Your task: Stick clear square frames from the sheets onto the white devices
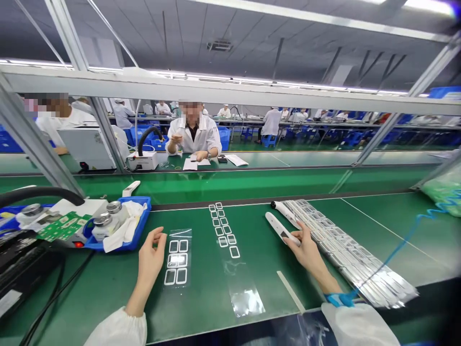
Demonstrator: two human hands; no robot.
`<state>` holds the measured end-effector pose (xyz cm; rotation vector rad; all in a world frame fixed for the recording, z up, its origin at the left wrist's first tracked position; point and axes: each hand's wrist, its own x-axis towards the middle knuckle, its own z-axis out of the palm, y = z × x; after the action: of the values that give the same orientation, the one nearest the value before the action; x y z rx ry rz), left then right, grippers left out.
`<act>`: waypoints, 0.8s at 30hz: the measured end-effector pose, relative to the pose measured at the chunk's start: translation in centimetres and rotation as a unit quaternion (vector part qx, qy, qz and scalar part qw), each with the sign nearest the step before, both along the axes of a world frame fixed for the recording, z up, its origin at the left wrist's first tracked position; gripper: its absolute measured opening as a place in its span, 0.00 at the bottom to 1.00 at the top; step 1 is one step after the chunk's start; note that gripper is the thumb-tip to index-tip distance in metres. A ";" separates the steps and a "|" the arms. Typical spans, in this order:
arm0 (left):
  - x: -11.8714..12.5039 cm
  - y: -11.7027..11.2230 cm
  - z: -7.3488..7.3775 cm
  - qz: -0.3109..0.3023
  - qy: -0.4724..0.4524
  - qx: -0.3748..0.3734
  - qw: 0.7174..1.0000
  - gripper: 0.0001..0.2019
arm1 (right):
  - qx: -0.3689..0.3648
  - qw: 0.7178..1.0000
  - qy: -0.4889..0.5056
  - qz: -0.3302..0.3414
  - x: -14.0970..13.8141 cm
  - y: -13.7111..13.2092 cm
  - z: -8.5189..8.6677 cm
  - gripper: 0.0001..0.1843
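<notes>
My left hand [151, 254] rests on the green bench mat [108, 298] with its fingertips pinched, just left of a clear film [178, 257] bearing white rounded-rectangle gaskets. More small gaskets [223, 226] run in a double column beyond it, and a loose clear film piece [245, 302] lies nearer me. My right hand [308, 247] grips a white pen-shaped tool [281, 228]. A second white pen [284, 214] lies against a long stack of silvery strips [345, 250], which sits just right of that hand.
A blue tray [122, 240] at left holds metal-capped bottles and white cloth, beside a green circuit board [63, 228] and black cables. A blue coiled cord [406, 240] runs from my right wrist. A co-worker [194, 139] sits across the bench, with more workers beyond.
</notes>
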<state>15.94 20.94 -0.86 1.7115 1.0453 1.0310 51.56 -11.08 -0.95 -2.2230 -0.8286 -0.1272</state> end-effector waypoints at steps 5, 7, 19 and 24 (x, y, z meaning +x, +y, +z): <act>-1.8 -6.2 3.9 -0.144 0.059 0.115 0.981 0.15 | 0.045 0.972 0.108 0.201 -7.9 3.9 4.5 0.41; -2.8 -8.2 5.5 -0.220 0.122 0.230 0.940 0.19 | -0.005 0.947 0.098 0.307 -11.9 5.2 6.4 0.39; -18.5 -15.2 1.4 -0.177 0.164 -0.139 0.960 0.19 | 0.120 0.824 0.284 0.475 -30.9 16.5 5.1 0.11; -25.0 -15.5 -4.6 0.178 -0.226 -0.328 0.900 0.38 | 0.051 0.724 0.525 0.444 -42.1 22.4 1.0 0.19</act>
<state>-9.07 5.43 -5.42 0.7056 1.2302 1.0639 9.47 11.31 0.05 -1.1859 -1.0154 1.3715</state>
